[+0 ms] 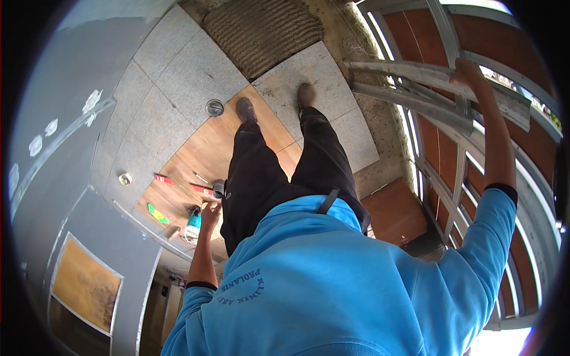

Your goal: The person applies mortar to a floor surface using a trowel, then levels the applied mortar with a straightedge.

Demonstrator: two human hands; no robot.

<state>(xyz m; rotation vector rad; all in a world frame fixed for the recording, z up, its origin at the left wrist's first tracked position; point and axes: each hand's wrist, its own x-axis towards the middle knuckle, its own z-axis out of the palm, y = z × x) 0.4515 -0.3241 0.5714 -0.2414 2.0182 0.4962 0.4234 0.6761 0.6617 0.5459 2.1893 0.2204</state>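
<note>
My right hand [467, 72] is raised at the far right, its fingers closed over a long grey metal channel [409, 72] that leans out from the metal frame. Low on the left, my left hand [209, 216] hangs beside my thigh with its fingers curled. Just beyond its fingertips shows a dark grey cylindrical thing [218, 188]; whether the hand holds it is unclear. Near that hand a red level [199, 187], a teal-and-white power tool [193, 226] and a green-yellow tool [158, 213] lie on wood-look tiles [199, 148].
A round metal can [215, 108] stands by my left foot, with a small roll [124, 178] farther left. Ridged mortar [264, 35] lies beyond the grey tiles [312, 68]. A grey wall [59, 113] rises left; the metal frame [454, 44] with brown panels stands right.
</note>
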